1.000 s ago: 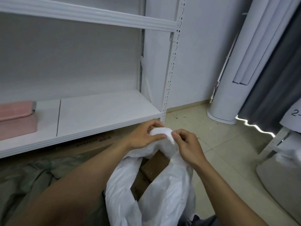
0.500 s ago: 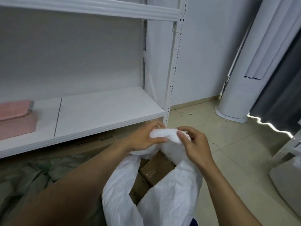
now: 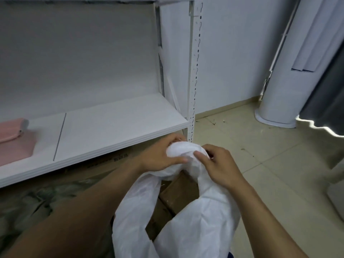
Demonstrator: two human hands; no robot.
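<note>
Just below the front edge of the shelf (image 3: pixel 111 127), both hands work the bunched top of a white bag (image 3: pixel 204 216). The left hand (image 3: pixel 160 157) curls round the knot (image 3: pixel 183 149), and the right hand (image 3: pixel 219 166) pinches it with thumb and fingers. Brown boxes (image 3: pixel 178 192) show through the bag's mouth. My worry is the thin plastic (it looks pulled tight at the knot): a hard tug could tear a handle and spill the boxes. The shelf edge and its metal post (image 3: pixel 193 71) stand close behind the knuckles. The tiled floor (image 3: pixel 270 164) to the right offers open room.
</note>
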